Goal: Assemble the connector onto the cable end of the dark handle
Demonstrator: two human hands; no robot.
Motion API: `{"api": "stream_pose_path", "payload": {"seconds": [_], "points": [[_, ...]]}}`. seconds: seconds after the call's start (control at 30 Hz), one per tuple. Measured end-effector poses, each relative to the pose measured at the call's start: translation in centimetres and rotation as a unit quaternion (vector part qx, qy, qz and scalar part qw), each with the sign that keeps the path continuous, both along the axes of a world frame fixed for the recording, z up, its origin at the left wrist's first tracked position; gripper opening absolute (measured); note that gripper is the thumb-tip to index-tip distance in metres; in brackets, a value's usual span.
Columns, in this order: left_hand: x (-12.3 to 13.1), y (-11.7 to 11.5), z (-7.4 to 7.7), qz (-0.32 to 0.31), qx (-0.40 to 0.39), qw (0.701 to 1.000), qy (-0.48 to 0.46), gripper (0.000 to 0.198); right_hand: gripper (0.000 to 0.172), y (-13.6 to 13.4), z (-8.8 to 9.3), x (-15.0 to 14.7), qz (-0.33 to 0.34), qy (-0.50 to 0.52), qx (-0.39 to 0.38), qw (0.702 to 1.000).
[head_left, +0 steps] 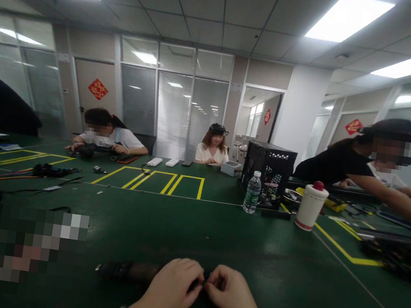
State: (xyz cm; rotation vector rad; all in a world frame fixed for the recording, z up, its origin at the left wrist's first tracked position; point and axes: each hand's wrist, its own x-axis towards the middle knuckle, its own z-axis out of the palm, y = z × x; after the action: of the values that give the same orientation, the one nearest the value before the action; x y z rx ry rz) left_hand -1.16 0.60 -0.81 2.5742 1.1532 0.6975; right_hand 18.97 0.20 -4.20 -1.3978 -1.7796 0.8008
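My left hand is closed in a pinch close to the table's front edge, with a pale bracelet on its wrist. Facing it, my right hand pinches thumb against fingers, the fingertips of both hands nearly meeting. Whatever lies between the fingertips is small, dark and hard to make out. A dark tubular thing with ridged bands and a shiny metal tip lies on the green table, its right end hidden behind my left hand. Something dark also shows beneath my right hand, too dim to name.
Beyond my hands stand a water bottle, a black computer case and a white canister with a red top. Dark parts and cables lie left; more dark parts lie right. Several people sit or lean around the table.
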Motion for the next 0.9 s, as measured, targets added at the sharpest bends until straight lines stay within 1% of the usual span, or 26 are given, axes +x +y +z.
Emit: {"api": "stream_pose_path", "payload": {"seconds": [0.43, 0.6, 0.9], "points": [[0.3, -1.1, 1.3, 0.014, 0.017, 0.999, 0.044, 0.011, 0.004, -0.5, 0.7, 0.1, 0.007, 0.014, 0.004, 1.0], [0.2, -1.3, 1.5, 0.032, 0.008, 0.998, 0.048, 0.012, 0.006, -0.5, 1.0, 0.1, 0.009, 0.005, -0.002, 1.0], [0.3, -1.3, 1.4, 0.028, 0.02, 0.998, 0.055, 0.013, 0.005, -0.5, 0.8, 0.1, 0.016, 0.011, 0.003, 1.0]]}}
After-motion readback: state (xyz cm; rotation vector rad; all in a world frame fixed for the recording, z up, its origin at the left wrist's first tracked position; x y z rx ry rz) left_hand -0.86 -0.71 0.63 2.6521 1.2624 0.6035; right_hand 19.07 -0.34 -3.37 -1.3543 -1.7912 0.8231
